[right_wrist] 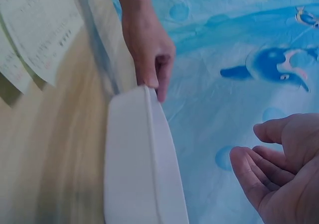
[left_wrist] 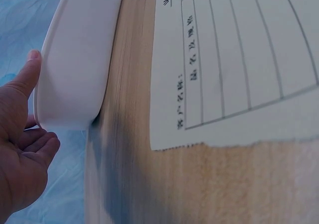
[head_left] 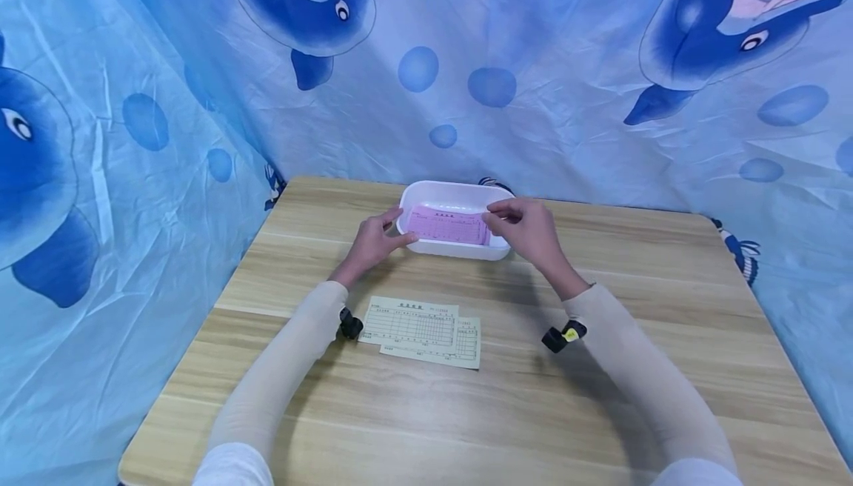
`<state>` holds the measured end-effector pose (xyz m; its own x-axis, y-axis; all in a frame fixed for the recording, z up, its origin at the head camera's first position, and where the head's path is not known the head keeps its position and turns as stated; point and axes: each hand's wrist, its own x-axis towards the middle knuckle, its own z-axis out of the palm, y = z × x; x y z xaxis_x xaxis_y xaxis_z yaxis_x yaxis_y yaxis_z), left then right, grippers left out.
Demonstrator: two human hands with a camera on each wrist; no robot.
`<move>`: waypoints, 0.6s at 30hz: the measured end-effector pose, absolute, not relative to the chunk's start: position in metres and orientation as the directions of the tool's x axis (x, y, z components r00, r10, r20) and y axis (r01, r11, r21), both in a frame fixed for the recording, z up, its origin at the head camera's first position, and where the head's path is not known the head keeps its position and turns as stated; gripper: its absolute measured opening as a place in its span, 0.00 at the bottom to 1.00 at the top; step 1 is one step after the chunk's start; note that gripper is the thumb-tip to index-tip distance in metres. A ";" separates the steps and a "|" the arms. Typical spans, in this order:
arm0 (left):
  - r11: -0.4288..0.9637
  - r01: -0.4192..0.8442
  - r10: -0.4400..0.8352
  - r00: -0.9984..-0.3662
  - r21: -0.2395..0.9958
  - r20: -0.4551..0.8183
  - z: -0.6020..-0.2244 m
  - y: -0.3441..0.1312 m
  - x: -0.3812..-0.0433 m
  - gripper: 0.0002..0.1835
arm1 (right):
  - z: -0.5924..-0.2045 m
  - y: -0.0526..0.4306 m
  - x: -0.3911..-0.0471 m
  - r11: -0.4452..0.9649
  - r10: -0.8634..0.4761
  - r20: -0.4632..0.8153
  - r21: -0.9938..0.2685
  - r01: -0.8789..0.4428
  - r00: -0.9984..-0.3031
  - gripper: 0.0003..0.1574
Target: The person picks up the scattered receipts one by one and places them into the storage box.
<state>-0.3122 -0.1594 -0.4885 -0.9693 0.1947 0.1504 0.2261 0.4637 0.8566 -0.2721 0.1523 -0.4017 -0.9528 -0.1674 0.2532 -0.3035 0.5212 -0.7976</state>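
Observation:
A white plastic tray (head_left: 455, 250) stands near the table's far edge. Inside it lies a pink printed form slip (head_left: 446, 227), which the wrist views do not show. My left hand (head_left: 373, 243) holds the tray's left end, its thumb at the front and its fingers round the rim; the right wrist view shows this left hand (right_wrist: 148, 50) pinching the tray's corner. Over the tray's right end is my right hand (head_left: 529, 230), its fingertips near the slip's right edge. In the right wrist view nothing shows between the right hand's (right_wrist: 284, 169) parted thumb and fingers.
Two pale yellow-green printed slips (head_left: 409, 327) overlap on the wooden table (head_left: 533, 412), nearer than the tray. A blue curtain (head_left: 566, 152) with dolphins hangs behind and at the sides. Black wrist cameras sit on both sleeves.

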 end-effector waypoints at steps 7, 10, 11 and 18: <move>0.481 0.206 0.188 -0.974 0.852 0.129 -0.488 -0.160 -0.313 0.45 | -0.413 0.150 -0.243 0.502 -0.195 0.257 -0.803 -0.321 -0.947 0.17; 0.482 0.206 0.188 -0.974 0.852 0.129 -0.487 -0.160 -0.313 0.45 | -0.420 0.148 -0.231 0.485 -0.210 0.232 -0.819 -0.307 -0.950 0.17; 0.482 0.206 0.189 -0.974 0.852 0.129 -0.488 -0.160 -0.314 0.45 | -0.423 0.147 -0.227 0.481 -0.216 0.222 -0.823 -0.301 -0.951 0.17; 0.489 0.195 0.186 -0.976 0.850 0.117 -0.487 -0.159 -0.314 0.45 | -0.443 0.140 -0.203 0.448 -0.253 0.156 -0.856 -0.258 -0.955 0.15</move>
<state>-0.3136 -0.1589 -0.4868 -0.9755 0.1863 0.1167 0.1951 0.4893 0.8500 -0.2031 0.1396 -0.4433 -0.9549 -0.2528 0.1555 -0.2581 0.4484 -0.8558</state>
